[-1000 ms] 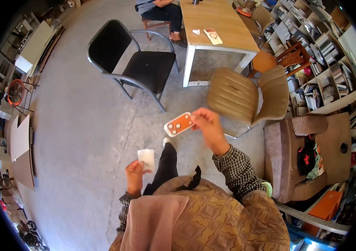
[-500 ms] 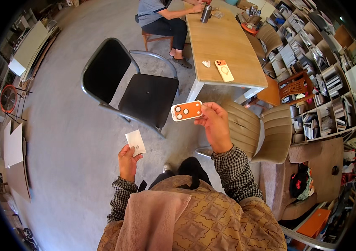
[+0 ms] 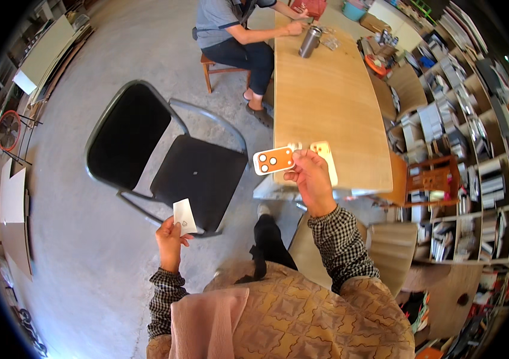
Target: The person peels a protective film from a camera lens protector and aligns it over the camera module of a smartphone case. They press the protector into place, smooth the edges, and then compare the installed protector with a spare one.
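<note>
My left hand (image 3: 169, 244) is closed on a small white card-like packet (image 3: 184, 215) with a small printed mark, gripped near its lower edge in front of the black chair. Between thumb and fingers, my right hand (image 3: 314, 182) pinches an orange phone camera lens protector (image 3: 273, 160) with a white rim and round rings, held flat toward me. Behind that hand, a pale cream phone (image 3: 328, 160) lies at the near end of the wooden table (image 3: 320, 102), partly hidden by my fingers. A crumpled white scrap (image 3: 294, 145) beside it is mostly covered by the protector.
An armchair with a black seat (image 3: 191, 170) stands left of the table. A person (image 3: 221, 30) sits on a wooden stool at the far left side, near a metal flask (image 3: 310, 42). Chairs and crammed shelves (image 3: 445, 173) line the right. Beige seats (image 3: 392, 251) are beside me.
I have stepped closer to the table, so the table and phone appear nearer and the armchair has shifted left in view. Both hands keep their holds.
</note>
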`<state>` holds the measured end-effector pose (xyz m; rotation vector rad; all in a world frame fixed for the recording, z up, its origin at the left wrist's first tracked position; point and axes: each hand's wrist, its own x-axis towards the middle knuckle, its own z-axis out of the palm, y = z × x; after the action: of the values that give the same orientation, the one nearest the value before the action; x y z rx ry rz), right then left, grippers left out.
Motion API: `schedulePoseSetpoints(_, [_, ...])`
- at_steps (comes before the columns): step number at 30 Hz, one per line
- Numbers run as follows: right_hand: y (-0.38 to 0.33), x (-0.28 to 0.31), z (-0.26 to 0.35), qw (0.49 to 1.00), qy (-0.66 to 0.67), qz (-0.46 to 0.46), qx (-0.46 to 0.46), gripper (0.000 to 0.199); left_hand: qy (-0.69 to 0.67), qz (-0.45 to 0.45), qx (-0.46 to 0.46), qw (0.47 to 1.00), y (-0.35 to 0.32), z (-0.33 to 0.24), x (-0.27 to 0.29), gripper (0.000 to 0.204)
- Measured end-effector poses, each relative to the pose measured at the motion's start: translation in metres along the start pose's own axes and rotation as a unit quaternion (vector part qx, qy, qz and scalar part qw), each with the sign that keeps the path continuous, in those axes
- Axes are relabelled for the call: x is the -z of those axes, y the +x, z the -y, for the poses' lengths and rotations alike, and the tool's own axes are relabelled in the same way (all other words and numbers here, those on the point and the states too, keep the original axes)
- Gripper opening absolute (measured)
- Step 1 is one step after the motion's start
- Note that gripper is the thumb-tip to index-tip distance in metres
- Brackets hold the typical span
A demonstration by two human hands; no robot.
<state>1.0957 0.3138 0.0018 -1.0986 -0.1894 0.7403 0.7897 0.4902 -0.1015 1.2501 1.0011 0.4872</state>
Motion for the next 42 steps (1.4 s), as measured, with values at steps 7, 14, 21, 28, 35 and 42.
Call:
schedulePoseSetpoints(7, [0.169, 0.058, 0.039, 0.999, -0.005, 0.008, -0.032, 0.011, -0.039, 0.082, 0.041, 0.995, 0.133, -0.062, -0.2, 0.03])
schedulePoseSetpoints(14, [0.262, 0.127, 0.057, 0.999, -0.016, -0.049, -0.003, 0.012, -0.051, 0.289, 0.129, 0.947, 0.235, -0.064, -0.386, 0.042])
schedulePoseSetpoints(21, [0.294, 0.158, 0.036, 0.997, -0.067, -0.019, -0.038, 0.014, -0.188, 0.235, 0.071, 0.951, 0.26, -0.047, -0.37, 0.038])
schedulePoseSetpoints(28, [0.294, 0.136, -0.002, 0.987, -0.088, 0.09, -0.099, 0.013, -0.238, 0.212, -0.05, 0.946, 0.249, -0.044, -0.335, 0.023])
schedulePoseSetpoints(35, [0.265, 0.127, -0.011, 0.969, -0.133, 0.177, -0.11, 0.013, -0.269, 0.183, -0.061, 0.944, 0.214, -0.023, -0.322, 0.017])
schedulePoseSetpoints(42, [0.227, 0.161, -0.007, 0.954, -0.097, 0.259, -0.114, 0.014, -0.315, 0.164, -0.098, 0.93, 0.151, -0.002, -0.341, 0.015])
